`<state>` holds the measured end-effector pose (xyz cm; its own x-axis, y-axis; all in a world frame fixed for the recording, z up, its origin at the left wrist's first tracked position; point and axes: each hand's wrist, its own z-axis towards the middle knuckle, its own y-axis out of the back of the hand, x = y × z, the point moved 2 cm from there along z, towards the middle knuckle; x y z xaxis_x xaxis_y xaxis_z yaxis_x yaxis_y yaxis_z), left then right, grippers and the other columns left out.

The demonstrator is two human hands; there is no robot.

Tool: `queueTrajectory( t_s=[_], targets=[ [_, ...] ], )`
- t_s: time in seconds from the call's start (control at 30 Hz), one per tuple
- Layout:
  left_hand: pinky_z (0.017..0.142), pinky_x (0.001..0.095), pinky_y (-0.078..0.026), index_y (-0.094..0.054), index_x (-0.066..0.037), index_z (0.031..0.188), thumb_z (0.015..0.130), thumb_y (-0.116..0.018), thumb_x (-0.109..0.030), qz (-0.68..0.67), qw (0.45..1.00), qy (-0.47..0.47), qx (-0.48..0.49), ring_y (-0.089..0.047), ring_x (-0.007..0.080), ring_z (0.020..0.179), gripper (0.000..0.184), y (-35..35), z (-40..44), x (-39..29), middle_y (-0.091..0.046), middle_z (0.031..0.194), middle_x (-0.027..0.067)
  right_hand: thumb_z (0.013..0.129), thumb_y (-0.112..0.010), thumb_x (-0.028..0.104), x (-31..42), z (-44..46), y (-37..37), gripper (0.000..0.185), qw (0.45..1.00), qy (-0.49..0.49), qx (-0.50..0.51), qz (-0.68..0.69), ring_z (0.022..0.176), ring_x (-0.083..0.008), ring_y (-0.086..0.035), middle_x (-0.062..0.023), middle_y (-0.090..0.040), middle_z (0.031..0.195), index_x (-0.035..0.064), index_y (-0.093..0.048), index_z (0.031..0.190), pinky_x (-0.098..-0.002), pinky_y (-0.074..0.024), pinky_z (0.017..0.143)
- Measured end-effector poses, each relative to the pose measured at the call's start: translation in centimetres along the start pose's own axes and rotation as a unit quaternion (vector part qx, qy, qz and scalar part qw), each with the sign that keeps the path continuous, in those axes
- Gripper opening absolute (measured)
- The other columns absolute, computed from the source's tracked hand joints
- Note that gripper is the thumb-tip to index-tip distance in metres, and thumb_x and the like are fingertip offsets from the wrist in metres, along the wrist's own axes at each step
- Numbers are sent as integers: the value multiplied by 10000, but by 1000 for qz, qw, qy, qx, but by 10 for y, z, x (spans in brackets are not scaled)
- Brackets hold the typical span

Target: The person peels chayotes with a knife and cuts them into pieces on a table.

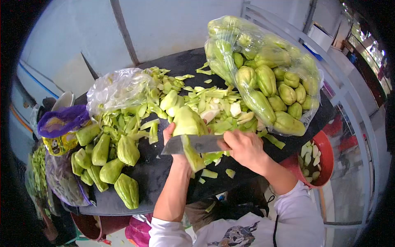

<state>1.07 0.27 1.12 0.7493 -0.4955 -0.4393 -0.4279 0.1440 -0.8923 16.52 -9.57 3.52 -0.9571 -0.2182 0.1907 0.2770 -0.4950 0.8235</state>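
My left hand [169, 133] is wrapped round a pale, peeled chayote [190, 123] near the middle of the dark table [158, 181]. In my right hand [242, 146] is the handle of a wide-bladed knife [173, 146], its blade pointing left across the front of the chayote. A strip of green peel [191, 154] lies over the blade and hangs down at its near side. Cut pieces and peelings [218, 103] are heaped just behind my hands. The fingertips of my left hand are partly hidden by the chayote and blade.
Unpeeled chayotes [126, 191] lie at the left, beside a purple mesh bag [68, 181]. A clear bag of chayotes [265, 78] fills the back right. A crumpled plastic bag [119, 88] sits behind left. Below the right edge stands a red bucket [325, 156] holding pale pieces.
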Motion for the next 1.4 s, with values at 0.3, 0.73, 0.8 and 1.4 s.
queueTrajectory(
  t_s=[0.3, 0.73, 0.8, 1.4],
  targets=[
    [910, 533, -508, -597, -54, 1209, 859, -499, -538, -89, 996, 27, 17, -650, 371, 981, 605, 8, 4, 5, -672, 1100, 173, 886, -668, 284, 4, 0, -8, 264, 998, 41, -33, -30, 545, -299, -625, -109, -557, 643, 91, -501, 820, -424, -508, 463],
    [916, 525, -502, -604, -50, 1202, 869, -498, -515, -105, 994, 26, 7, -642, 364, 1003, 581, 4, 1, 5, -674, 1097, 171, 865, -683, 266, 3, 3, -10, 260, 996, 36, -62, -60, 546, -282, -615, -86, -534, 645, 107, -491, 790, -410, -518, 487],
    [897, 502, -510, -611, -61, 1189, 878, -479, -508, -76, 997, -3, 4, -647, 345, 984, 560, -3, -2, 4, -674, 1090, 163, 868, -680, 264, -2, 0, -13, 260, 995, 20, -58, -75, 540, -285, -616, -83, -533, 639, 110, -487, 787, -412, -520, 488],
    [889, 537, -511, -573, -79, 1260, 846, -492, -547, -21, 999, -11, 24, -636, 361, 1008, 631, -3, -5, 2, -656, 1123, 150, 780, -756, 189, 0, 2, -1, 271, 999, 14, -43, -11, 531, -328, -613, -96, -589, 650, 86, -508, 748, -433, -495, 470]
  ],
)
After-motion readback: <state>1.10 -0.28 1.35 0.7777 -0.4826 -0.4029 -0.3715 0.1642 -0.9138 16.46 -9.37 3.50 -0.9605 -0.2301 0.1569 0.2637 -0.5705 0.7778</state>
